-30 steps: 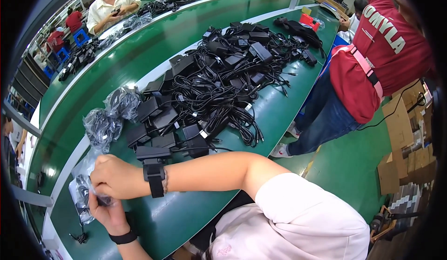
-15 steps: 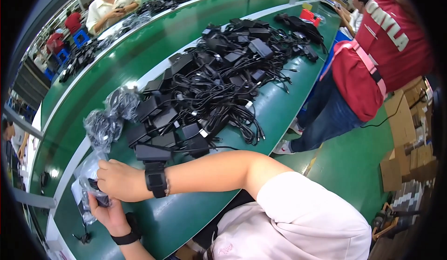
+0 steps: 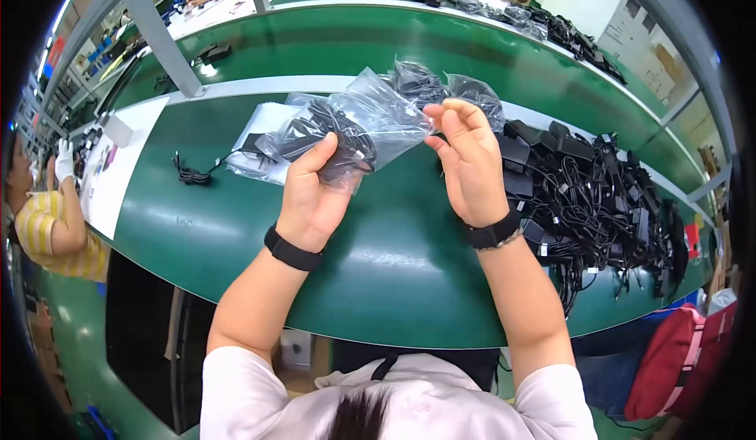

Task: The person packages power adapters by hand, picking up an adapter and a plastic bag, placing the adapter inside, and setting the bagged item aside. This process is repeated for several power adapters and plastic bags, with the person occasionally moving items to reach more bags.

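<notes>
My left hand point(image 3: 316, 200) is closed round a clear plastic bag point(image 3: 386, 113) with a coiled black cable point(image 3: 340, 131) inside, thumb on top. At the bag's narrowed right end, the fingertips of my right hand point(image 3: 475, 164) hold the plastic, which is stretched between both hands. Flat clear bags point(image 3: 272, 117) lie on the green table beyond my left hand, partly under the held bag. Beside them, a thin lead runs to a small bundled black cable point(image 3: 193, 174). Just past my right hand sit two bagged bundles of black cable, one point(image 3: 417, 82) left of the other point(image 3: 476, 97).
A large heap of black power adapters and cables point(image 3: 583, 180) covers the table's right side. A grey metal post point(image 3: 157, 31) stands at the far left edge. One person in yellow stripes point(image 3: 51, 220) is at left; others sit across. A red garment point(image 3: 669, 353) shows lower right.
My view has swung left, so the adapter heap now lies at the right. My hands, close together before, have moved apart, with the bag spread between them.
</notes>
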A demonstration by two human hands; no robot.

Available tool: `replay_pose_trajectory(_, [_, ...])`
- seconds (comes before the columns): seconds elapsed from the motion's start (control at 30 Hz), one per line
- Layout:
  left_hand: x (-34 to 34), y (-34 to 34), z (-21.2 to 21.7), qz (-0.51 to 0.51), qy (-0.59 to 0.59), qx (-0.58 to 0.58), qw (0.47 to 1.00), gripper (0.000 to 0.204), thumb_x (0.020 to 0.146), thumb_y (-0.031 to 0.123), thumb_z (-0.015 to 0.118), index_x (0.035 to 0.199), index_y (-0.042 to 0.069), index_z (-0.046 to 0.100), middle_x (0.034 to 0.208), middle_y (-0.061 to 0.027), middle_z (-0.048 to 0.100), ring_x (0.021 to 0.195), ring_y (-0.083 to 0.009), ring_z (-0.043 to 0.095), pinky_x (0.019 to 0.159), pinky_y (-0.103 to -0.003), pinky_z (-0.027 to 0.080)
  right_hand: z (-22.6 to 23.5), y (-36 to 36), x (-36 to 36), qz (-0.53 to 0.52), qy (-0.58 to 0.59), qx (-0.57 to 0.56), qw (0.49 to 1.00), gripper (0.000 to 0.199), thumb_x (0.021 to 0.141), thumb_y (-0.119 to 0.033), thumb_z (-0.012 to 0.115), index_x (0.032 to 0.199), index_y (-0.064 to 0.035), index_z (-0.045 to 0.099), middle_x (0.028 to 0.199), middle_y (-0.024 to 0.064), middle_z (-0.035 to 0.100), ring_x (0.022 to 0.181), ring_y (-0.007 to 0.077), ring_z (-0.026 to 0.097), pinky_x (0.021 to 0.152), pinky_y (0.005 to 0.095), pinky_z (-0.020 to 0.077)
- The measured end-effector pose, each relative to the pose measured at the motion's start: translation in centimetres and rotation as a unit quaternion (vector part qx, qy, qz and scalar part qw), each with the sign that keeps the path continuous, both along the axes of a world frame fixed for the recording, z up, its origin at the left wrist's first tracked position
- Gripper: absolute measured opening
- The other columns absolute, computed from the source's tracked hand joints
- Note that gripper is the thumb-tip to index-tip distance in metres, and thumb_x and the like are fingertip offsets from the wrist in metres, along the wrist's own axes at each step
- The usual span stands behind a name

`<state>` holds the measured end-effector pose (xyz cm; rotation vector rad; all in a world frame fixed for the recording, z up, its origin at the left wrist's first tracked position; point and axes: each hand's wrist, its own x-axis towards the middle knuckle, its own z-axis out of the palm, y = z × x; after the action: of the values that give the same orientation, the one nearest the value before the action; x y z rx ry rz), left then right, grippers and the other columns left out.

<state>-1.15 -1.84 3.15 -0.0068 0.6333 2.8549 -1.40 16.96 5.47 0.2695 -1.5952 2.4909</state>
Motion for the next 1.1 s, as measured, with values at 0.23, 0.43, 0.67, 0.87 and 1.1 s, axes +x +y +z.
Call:
replay_pose_trajectory(0.23, [1.4, 1.0, 0.6, 0.026, 0.089, -0.09, 0.992, 0.023, 0.083, 0.007, 0.058, 0.105, 0.002, 0.054, 0.101, -0.0077, 0.059, 0.094, -0.0199, 0.057, 0.083, -0.034, 0.046, -3.0, -3.7, 2.3, 0.344, -0.155, -0.148, 0.914, 0.057, 0.085, -0.048, 0.051, 0.131, -0.0173, 0.036, 0.125, 0.0051, 0.047, 0.112, 0.0213, 0.045, 0.095, 0.0424, 0.0337])
replay_pose_trajectory(0.43, [2.3, 2.4, -0.4, 0.05, 0.166, -0.188, 0.967, 0.032, 0.081, 0.005, 0.062, 0.112, 0.004, 0.053, 0.106, -0.0044, 0.058, 0.098, -0.0161, 0.054, 0.087, -0.031, 0.043, -1.5, -4.3, 1.9, 0.241, -0.158, -0.165, 0.943, 0.046, 0.095, -0.04, 0.034, 0.129, -0.0104, 0.04, 0.124, 0.0061, 0.049, 0.113, 0.0198, 0.046, 0.095, 0.0392, 0.0351])
replay_pose_trajectory(0.67, [2.6, 4.1, -0.7, 0.044, 0.183, -0.247, 0.951, 0.04, 0.086, 0.022, 0.059, 0.121, 0.006, 0.047, 0.117, -0.0024, 0.051, 0.107, -0.0137, 0.046, 0.094, -0.03, 0.035, -1.8, -3.2, 1.4, 0.17, -0.078, -0.124, 0.975, 0.035, 0.092, -0.018, 0.045, 0.124, -0.0022, 0.045, 0.119, 0.0059, 0.052, 0.105, 0.016, 0.051, 0.091, 0.0318, 0.0401])
replay_pose_trajectory(0.87, [1.9, 3.2, -0.9, 0.012, 0.111, -0.28, 0.953, 0.048, 0.079, 0.013, 0.068, 0.121, 0.005, 0.046, 0.117, -0.0051, 0.05, 0.108, -0.0145, 0.047, 0.091, -0.029, 0.04, -1.0, -2.8, 1.4, 0.032, 0.004, 0.03, 0.999, 0.027, 0.09, -0.011, 0.049, 0.113, 0.0033, 0.053, 0.11, 0.0075, 0.058, 0.096, 0.0116, 0.053, 0.084, 0.0243, 0.0421])
replay_pose_trajectory(1.1, [1.6, 2.0, 1.5, 0.026, 0.097, -0.298, 0.949, 0.052, 0.077, 0.006, 0.069, 0.122, 0.003, 0.044, 0.108, -0.0074, 0.055, 0.097, -0.0134, 0.054, 0.083, -0.026, 0.047, -2.7, -2.0, 0.7, -0.053, 0.105, 0.259, 0.959, 0.024, 0.092, -0.016, 0.049, 0.104, 0.0026, 0.059, 0.097, 0.0067, 0.062, 0.086, 0.0095, 0.055, 0.078, 0.0229, 0.0433])
